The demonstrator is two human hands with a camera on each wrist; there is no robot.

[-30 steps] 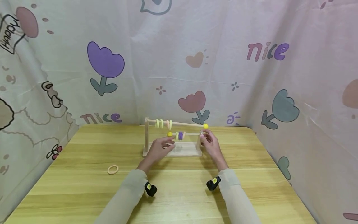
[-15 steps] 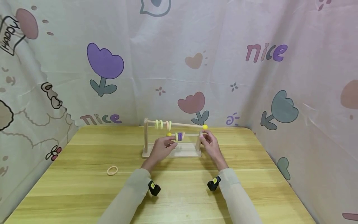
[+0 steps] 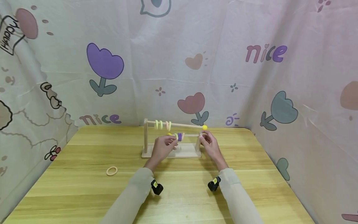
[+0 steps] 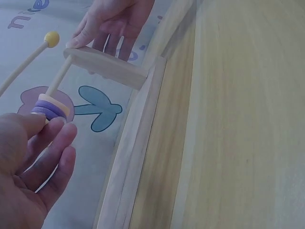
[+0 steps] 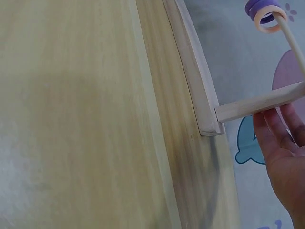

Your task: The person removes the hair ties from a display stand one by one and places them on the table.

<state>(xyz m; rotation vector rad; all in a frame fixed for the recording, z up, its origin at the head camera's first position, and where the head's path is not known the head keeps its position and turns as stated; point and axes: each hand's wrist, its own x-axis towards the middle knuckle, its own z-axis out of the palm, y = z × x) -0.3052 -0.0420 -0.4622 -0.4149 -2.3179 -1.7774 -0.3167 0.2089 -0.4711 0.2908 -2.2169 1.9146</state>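
Observation:
A wooden stand (image 3: 184,153) has a tall left post and a short right post (image 5: 259,101), each bearing a sideways rod. On the lower rod sit a green ring, purple rings (image 4: 49,109) and a peach ring (image 5: 269,20). My left hand (image 3: 162,147) pinches the rings on this rod between thumb and fingers, hiding part of them. My right hand (image 3: 211,145) grips the top of the short post, fingers behind it. Along the upper rod (image 3: 187,125) hang several green and peach rings, near the tall post.
A loose peach ring (image 3: 112,171) lies on the wooden table (image 3: 184,199), left of the stand. A yellow ball (image 3: 205,127) caps the upper rod's right end, just above my right hand. Behind the table hangs a printed cloth (image 3: 156,56).
My left hand has moved slightly right along the lower rod, and its thumb and fingers have drawn together at the rings. The right hand keeps its place on the short post.

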